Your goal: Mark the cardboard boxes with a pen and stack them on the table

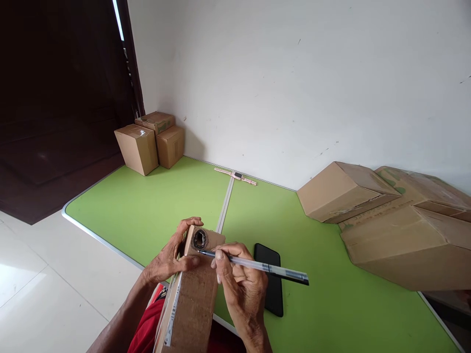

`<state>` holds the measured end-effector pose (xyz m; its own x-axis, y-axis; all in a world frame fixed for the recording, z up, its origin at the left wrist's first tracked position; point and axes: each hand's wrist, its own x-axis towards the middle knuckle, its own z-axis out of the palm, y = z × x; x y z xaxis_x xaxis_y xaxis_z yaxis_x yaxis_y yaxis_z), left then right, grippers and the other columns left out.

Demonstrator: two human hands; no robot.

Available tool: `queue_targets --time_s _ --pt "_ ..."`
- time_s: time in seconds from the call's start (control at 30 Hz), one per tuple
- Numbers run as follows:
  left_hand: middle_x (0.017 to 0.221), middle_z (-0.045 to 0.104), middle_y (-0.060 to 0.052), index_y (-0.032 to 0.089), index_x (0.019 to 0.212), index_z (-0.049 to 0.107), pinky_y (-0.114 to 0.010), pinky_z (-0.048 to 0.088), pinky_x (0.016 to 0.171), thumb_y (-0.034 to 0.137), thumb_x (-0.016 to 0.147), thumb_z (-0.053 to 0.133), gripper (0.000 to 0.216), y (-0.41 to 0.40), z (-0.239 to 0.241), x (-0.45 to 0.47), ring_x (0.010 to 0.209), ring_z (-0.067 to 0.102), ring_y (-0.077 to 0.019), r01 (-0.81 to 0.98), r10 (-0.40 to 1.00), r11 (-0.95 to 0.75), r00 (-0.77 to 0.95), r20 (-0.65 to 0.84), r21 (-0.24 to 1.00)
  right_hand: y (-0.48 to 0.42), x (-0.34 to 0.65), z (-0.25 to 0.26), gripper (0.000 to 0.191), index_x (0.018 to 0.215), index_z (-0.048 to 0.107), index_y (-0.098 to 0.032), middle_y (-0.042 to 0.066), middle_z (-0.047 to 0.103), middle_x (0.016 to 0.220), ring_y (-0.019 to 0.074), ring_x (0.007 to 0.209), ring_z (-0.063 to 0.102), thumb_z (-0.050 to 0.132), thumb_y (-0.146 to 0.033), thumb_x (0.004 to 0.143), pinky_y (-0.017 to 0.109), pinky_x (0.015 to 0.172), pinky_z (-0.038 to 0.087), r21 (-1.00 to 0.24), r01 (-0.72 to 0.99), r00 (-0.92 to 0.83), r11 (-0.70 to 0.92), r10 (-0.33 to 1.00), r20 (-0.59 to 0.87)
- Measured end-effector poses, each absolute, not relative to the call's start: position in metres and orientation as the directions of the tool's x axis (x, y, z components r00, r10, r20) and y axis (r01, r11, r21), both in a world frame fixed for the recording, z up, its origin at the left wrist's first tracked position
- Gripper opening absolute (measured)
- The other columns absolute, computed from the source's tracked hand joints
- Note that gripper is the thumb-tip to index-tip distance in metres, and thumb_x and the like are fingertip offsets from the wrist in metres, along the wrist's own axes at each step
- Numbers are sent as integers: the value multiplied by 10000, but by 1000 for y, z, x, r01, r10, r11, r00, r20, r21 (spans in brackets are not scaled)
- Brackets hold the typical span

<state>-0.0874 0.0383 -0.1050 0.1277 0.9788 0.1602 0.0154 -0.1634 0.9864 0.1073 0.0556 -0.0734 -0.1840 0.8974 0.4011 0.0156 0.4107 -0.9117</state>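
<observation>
My left hand (pixel 172 257) grips the upper end of a long cardboard box (pixel 195 304), its thumb on the near face and its fingers around the far left side. Near that end is a round hole (pixel 199 239) ringed with dark ink scribbles. Pinched in my right hand (pixel 241 279) is a clear-barrelled pen (pixel 274 268), its tip at the cardboard just below the hole. The box is tilted, its lower end running out of view toward me. Partly behind my right hand, a black smartphone (pixel 274 289) lies on the table.
The green table (pixel 176 196) has a pale metal edge. A pink-strapped watch (pixel 237 175) lies at its back by the wall. Several cardboard boxes are stacked at the back left (pixel 142 147) and on the right (pixel 397 235). A dark door (pixel 59 98) stands to the left.
</observation>
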Motion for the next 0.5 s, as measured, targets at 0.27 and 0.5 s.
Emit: queue_targets --time_s 0.27,0.5 --pt "1658 352 -110 294 1513 455 -501 379 1186 498 847 776 767 36 -107 -89 1472 420 -415 -64 981 -123 143 131 990 75 112 -66 274 893 655 -214 -19 658 668 98 505 551 691 -450 1027 202 467 443 -954 -66 -102 293 949 298" --pt "1685 337 -110 294 1519 468 -533 384 1204 543 853 774 774 34 -111 -92 1559 303 -466 -107 988 -99 111 111 989 147 132 -67 490 1008 561 -230 79 737 970 166 674 674 443 -705 1027 269 506 490 -968 155 -27 197 980 195"
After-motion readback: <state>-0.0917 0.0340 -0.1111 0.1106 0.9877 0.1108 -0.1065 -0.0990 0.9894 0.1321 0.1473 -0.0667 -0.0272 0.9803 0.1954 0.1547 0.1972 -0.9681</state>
